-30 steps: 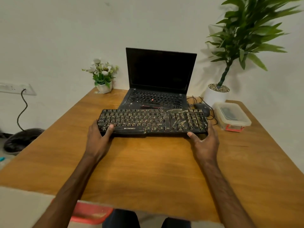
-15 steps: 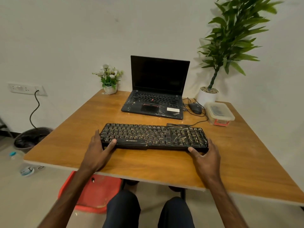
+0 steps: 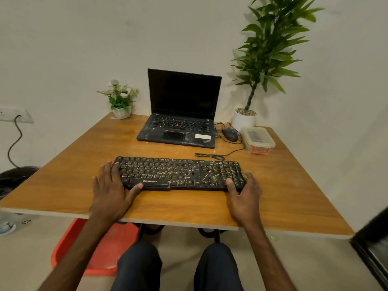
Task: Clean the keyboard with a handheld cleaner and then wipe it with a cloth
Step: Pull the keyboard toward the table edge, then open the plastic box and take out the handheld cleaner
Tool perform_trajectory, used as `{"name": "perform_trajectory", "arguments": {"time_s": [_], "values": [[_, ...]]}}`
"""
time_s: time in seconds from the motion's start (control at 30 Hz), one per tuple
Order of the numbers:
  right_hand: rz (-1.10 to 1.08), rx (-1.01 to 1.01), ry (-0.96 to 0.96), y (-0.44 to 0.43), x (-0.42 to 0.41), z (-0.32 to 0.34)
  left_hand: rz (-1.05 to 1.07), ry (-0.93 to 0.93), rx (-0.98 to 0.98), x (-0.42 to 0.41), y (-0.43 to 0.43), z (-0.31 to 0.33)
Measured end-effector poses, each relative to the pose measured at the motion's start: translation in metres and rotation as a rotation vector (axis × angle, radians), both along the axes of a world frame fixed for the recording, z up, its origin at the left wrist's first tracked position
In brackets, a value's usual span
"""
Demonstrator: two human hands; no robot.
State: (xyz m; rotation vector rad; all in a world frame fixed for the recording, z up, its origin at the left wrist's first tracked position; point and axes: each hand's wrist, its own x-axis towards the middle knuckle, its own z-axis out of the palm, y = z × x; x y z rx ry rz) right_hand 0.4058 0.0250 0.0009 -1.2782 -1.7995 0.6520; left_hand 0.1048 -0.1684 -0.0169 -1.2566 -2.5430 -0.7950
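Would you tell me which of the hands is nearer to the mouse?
Right. The right hand holds the right end of the keyboard, in front of the mouse; the left hand rests at the left end, farther off.

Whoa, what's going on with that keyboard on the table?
A person sits at the wooden table with a hand at each end of a streaky black keyboard. The left hand lies flat against its left end, thumb at the front edge. The right hand holds the right end, thumb on the keys. Neither hand has a cleaner or cloth yet. An open laptop stands behind.
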Motion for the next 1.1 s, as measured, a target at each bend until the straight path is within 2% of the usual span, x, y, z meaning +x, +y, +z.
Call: {"name": "perform_trajectory", "arguments": {"time_s": [0.1,0.33,0.53,0.67,0.73,0.87,1.0,1.1], "values": [[-0.015,-0.056,0.059,0.008,0.007,0.002,-0.152,0.138,0.021,0.04,0.025,0.001],[-0.095,-0.038,0.061,0.051,0.029,0.002,-0.523,0.324,-0.178,0.164,0.134,0.004],[-0.172,-0.045,0.085,0.1,0.026,-0.001,-0.64,0.311,-0.261,0.2,0.174,0.018],[-0.194,-0.019,0.116,0.141,0.018,-0.006,-0.684,0.326,-0.136,0.199,0.175,0.017],[-0.2,0.045,0.039,0.158,0.011,-0.003,-0.693,0.346,-0.082,0.197,0.175,0.013],[-0.105,0.198,-0.275,0.187,-0.003,0.005,-0.668,0.366,-0.048,0.197,0.175,0.009],[-0.07,0.195,-0.568,0.201,-0.014,0.002,-0.632,0.375,-0.002,0.195,0.177,0.007],[-0.12,0.29,-0.621,0.188,-0.011,0.005,-0.628,0.346,0.008,0.194,0.178,0.006]]}}
